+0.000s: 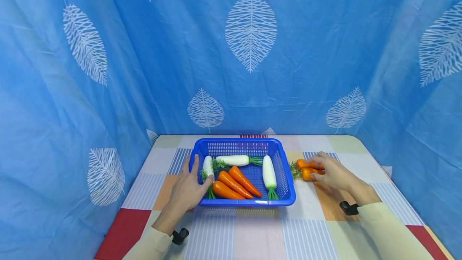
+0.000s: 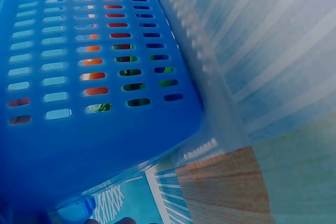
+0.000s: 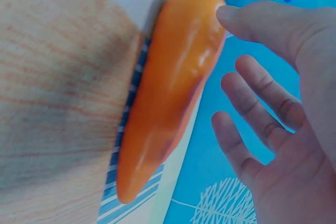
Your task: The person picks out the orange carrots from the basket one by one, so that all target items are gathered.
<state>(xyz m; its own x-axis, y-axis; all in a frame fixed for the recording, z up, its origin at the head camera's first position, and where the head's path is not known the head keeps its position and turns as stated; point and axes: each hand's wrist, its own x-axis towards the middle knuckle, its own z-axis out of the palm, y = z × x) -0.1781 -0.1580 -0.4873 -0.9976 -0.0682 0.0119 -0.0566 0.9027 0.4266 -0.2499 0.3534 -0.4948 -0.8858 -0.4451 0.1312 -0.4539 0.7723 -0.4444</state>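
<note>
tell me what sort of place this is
Probably a small curtained-off work area, perhaps indoors: blue leaf-print curtains hang behind and on both sides of a patchwork-patterned tabletop, which bears a blue basket of carrots and white radishes.

Blue leaf-print curtain (image 1: 310, 51); patchwork tablecloth (image 1: 256, 236)

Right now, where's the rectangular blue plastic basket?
Lower head view: the basket has the left hand at its left rim, two orange carrots to its right.

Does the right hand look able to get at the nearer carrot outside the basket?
Likely yes: the right hand is at the nearer carrot, thumb by its thick end, with nothing visible between them.
</note>
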